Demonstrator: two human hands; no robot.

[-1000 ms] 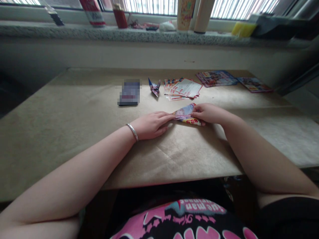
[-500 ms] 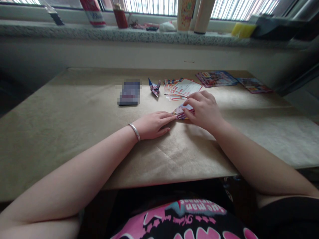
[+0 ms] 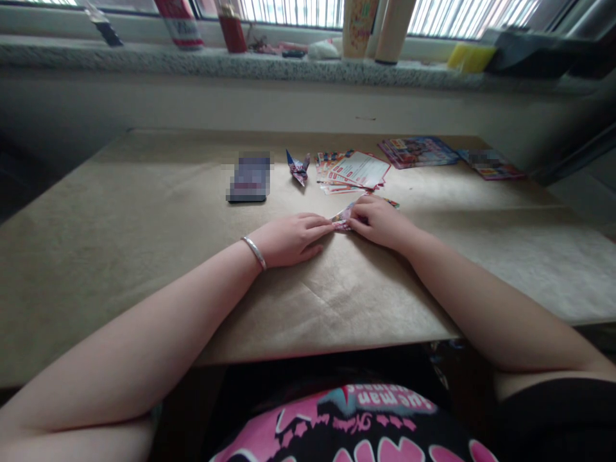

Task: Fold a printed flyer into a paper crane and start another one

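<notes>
A folded piece of colourful printed paper [image 3: 341, 219] lies on the table between my hands; much of it is covered by my right hand. My left hand [image 3: 294, 240], with a silver bangle at the wrist, rests flat with its fingers stretched out. Its fingertips touch the paper's left end. Over the paper, my right hand [image 3: 378, 221] has curled fingers, with thumb and fingertips pressed together on its near edge. A patterned corner sticks out behind the right knuckles. Just beyond, a folded paper crane [image 3: 299, 169] stands beside a fan of printed cards [image 3: 359, 170].
A dark, pixelated phone-like rectangle [image 3: 249, 179] lies left of the crane. Glossy printed sheets [image 3: 418, 152] and another small stack [image 3: 493, 165] are at the back right. Behind the table [image 3: 144, 256], the stone windowsill [image 3: 269, 67] holds bottles, a red lighter-like item [image 3: 233, 32] and a yellow block [image 3: 470, 58].
My right hand has lowered onto the paper and its fingers have curled in more. The paper's far right corner now shows behind it. My left hand has shifted slightly left.
</notes>
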